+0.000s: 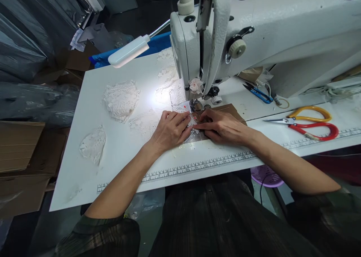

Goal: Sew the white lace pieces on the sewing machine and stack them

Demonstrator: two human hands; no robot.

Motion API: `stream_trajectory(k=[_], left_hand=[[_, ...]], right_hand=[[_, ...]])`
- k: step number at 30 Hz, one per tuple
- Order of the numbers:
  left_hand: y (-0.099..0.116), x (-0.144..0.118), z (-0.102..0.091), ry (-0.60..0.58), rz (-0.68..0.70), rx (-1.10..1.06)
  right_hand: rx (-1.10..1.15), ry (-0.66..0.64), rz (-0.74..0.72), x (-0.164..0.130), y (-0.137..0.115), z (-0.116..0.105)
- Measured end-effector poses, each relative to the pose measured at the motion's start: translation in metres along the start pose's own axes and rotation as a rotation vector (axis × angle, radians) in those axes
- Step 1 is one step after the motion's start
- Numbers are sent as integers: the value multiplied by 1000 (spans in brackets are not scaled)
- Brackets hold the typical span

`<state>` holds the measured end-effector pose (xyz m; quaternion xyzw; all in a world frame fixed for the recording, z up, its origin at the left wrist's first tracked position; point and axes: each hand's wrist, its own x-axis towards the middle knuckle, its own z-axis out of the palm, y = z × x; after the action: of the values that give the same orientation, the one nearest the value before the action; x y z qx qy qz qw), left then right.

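White lace point(152, 122) lies under and beside my left hand point(172, 129), whose fingers are stretched out flat, pressing on it close to the presser foot. My right hand point(220, 127) is closed, thumb and fingertips pinching the lace edge just in front of the needle; the pinched part is mostly hidden. Above both hands stands the head of a white sewing machine point(186, 58), with a small pale fabric flower point(195, 85) on it. Small red marks show on a clear piece next to the presser foot point(194, 106).
To the left lie a heap of lace pieces point(122, 101) and a separate lace piece point(94, 145). A lamp point(129, 51) lights the table point(84, 182). At right are scissors point(310, 123) with yellow and red handles and blue thread snips point(258, 92). Cardboard boxes point(25, 167) stand beyond the left edge.
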<state>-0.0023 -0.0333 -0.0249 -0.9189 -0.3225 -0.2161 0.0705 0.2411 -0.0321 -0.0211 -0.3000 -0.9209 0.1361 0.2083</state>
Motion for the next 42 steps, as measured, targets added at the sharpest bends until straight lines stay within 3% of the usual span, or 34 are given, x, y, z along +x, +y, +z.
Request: stream_trajectory(k=[10, 17, 26, 42], left_hand=[[14, 5, -3, 9, -110, -10], [-15, 16, 2, -104, -4, -87], [-14, 12, 6, 6, -38, -70], [-13, 11, 7, -8, -79, -88]], right_hand=[[-82, -9, -23, 2, -6, -1], [-241, -56, 72, 10, -19, 2], [-259, -42, 123, 10, -23, 5], [-208, 59, 162, 8, -21, 11]])
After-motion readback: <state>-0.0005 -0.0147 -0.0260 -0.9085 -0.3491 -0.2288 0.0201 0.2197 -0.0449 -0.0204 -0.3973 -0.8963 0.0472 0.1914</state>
